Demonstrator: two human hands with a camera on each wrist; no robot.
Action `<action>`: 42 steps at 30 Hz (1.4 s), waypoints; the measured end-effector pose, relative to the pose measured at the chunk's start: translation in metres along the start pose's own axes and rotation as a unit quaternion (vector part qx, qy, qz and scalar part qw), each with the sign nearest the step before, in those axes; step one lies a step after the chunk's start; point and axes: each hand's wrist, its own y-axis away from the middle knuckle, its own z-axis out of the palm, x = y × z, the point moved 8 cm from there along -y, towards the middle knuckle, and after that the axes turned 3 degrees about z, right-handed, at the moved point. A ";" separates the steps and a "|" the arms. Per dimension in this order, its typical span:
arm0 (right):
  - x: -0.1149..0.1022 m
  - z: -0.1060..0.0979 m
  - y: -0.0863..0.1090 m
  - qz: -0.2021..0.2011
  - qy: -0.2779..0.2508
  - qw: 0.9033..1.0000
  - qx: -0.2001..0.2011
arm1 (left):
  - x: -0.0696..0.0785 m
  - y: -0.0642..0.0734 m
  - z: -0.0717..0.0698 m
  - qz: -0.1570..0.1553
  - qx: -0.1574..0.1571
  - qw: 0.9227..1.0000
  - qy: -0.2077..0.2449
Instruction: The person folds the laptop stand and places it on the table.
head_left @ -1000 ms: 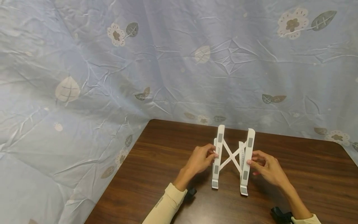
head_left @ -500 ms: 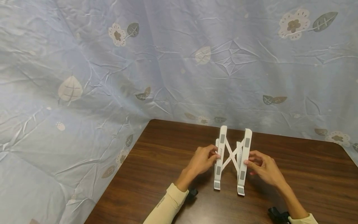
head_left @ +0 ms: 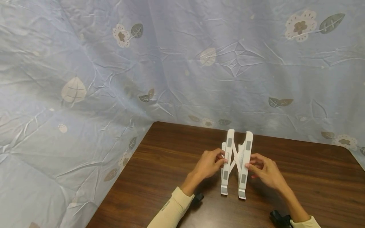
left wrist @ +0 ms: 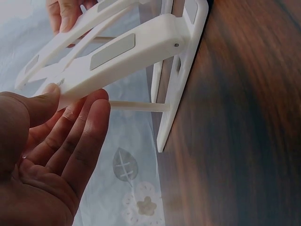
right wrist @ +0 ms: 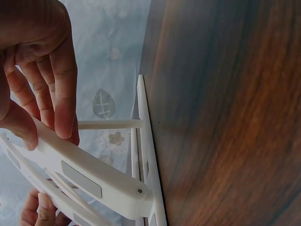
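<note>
A white folding laptop stand (head_left: 244, 167) with grey pads and crossed struts stands on the brown table, its two long arms tilted up and close together. My left hand (head_left: 209, 163) pinches the left arm between thumb and fingers, around its middle. On the other side my right hand (head_left: 266, 171) grips the right arm the same way. In the left wrist view the thumb presses on top of the arm (left wrist: 117, 49) while fingertips lie under it. The right wrist view shows the base rail (right wrist: 149, 155) resting on the tabletop, joined to the arm by a thin support rod (right wrist: 110, 125).
The dark wood-grain table (head_left: 159, 152) has its back edge against a pale blue curtain (head_left: 182, 63) printed with leaves and flowers. Black wrist straps (head_left: 280, 218) sit under both forearms, beside cream sleeves (head_left: 174, 209).
Both hands have moved toward each other, bringing the stand's two arms closer. The crossed struts between them have narrowed from a wide X to a tighter one.
</note>
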 end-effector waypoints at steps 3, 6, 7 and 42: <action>0.000 0.003 0.001 0.002 -0.005 1.000 -0.004 | 0.002 0.001 0.002 0.002 0.002 1.000 -0.001; 0.000 0.005 0.002 0.002 -0.011 1.000 -0.007 | 0.003 0.002 0.004 0.003 0.003 1.000 0.002; 0.000 0.006 0.002 0.001 -0.013 1.000 -0.008 | 0.004 0.002 0.005 0.003 0.003 1.000 0.004; -0.006 0.022 0.006 -0.011 0.024 1.000 -0.014 | 0.020 0.008 0.022 0.011 0.013 0.999 -0.033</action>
